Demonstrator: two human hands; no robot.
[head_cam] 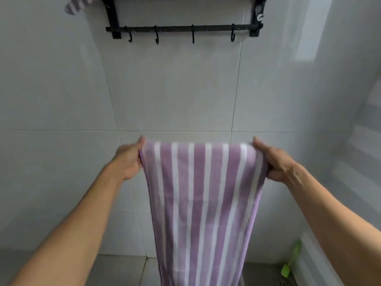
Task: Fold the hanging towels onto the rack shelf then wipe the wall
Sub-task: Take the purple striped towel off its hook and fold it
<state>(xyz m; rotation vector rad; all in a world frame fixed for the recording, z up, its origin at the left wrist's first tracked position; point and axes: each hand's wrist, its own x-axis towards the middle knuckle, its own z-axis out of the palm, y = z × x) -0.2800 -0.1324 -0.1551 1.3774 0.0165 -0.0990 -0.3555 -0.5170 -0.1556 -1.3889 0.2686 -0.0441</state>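
Note:
A purple towel with white stripes [202,199] hangs flat in front of me, stretched between both hands at chest height. My left hand [128,159] grips its upper left corner and my right hand [276,162] grips its upper right corner. The towel's lower end runs out of the bottom of the view. High on the grey tiled wall [175,89] is a black rack [183,28] with a bar of several empty hooks. A bit of another purple striped towel [75,5] pokes off the rack's shelf at the top left; the shelf itself is cut off.
A second tiled wall [340,100] closes the corner on the right. A green-handled tool [291,259] leans low in that corner near the grey floor [123,269].

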